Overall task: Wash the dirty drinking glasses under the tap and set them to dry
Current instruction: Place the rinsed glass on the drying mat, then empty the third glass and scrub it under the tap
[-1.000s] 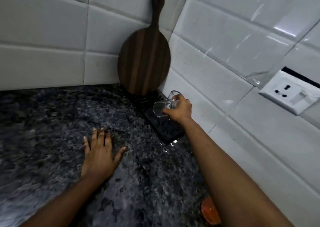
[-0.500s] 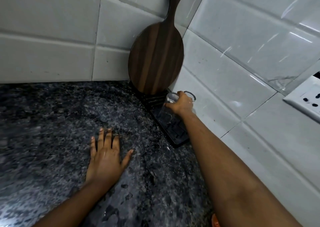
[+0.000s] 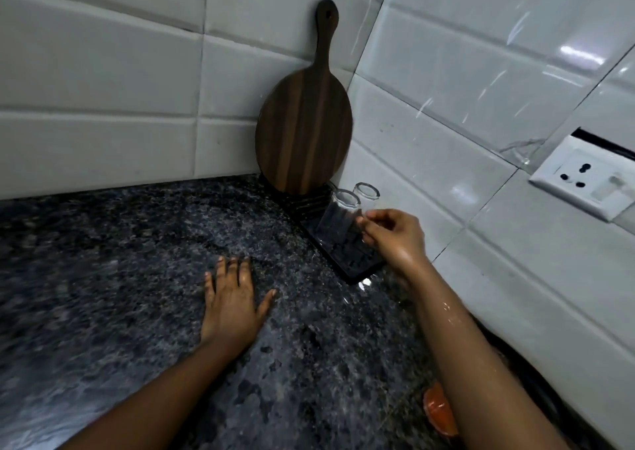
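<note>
My right hand (image 3: 395, 240) is the one at work: its fingertips sit against the side of the nearer glass (image 3: 338, 223), but I cannot tell whether they pinch it or have just let go. That glass stands upside down on the dark drying mat (image 3: 347, 257), its long axis upright with a slight lean away from me, just ahead and to the left of my right fingers. A second glass (image 3: 367, 191) stands inverted right behind it, toward the wall, the two side by side and possibly touching.

My left hand (image 3: 232, 303) lies flat on the counter (image 3: 120, 260), fingers spread, holding nothing. It is well apart from the mat, off to the left and nearer my body, so the right hand is the closer one by far.

Beyond the glasses, a wooden cutting board (image 3: 304, 130) leans upright in the tiled corner at the far end of the mat. A wall socket (image 3: 584, 185) sits higher up, to the right of my right hand, and something orange (image 3: 438, 410) peeks out beside my right forearm.

I judge the next move to be lifting the fingers straight back toward me; drifting forward would knock one glass into the other.
</note>
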`<control>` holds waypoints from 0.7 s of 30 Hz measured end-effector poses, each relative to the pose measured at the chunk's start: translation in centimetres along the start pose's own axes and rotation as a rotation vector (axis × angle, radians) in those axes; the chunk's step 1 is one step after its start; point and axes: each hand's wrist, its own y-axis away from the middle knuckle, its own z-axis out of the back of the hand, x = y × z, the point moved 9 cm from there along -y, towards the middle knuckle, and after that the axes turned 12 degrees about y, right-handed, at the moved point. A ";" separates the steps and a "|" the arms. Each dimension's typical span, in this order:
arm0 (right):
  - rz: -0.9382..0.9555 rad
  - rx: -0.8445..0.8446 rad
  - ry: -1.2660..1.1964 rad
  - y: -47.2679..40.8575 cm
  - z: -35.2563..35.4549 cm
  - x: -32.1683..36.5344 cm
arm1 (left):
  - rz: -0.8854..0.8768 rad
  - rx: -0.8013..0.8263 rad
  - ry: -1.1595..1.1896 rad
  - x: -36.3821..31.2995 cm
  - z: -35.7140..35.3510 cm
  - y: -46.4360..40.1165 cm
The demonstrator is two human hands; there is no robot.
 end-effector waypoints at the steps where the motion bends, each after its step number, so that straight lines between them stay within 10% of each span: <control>1: -0.007 0.009 -0.085 2.0 0.8 -0.1 | -0.014 0.000 0.013 0.0 0.1 0.1; 6: -0.041 -0.006 -0.258 11.5 5.8 -2.4 | -0.247 -0.052 0.315 -3.1 0.7 3.4; 10: -0.160 -0.127 -0.335 18.7 10.5 -8.5 | -0.313 0.255 0.632 -10.8 -2.5 9.2; 21: -0.491 -0.338 -0.288 34.3 19.1 -20.2 | -0.313 0.596 0.635 -24.6 -12.5 13.2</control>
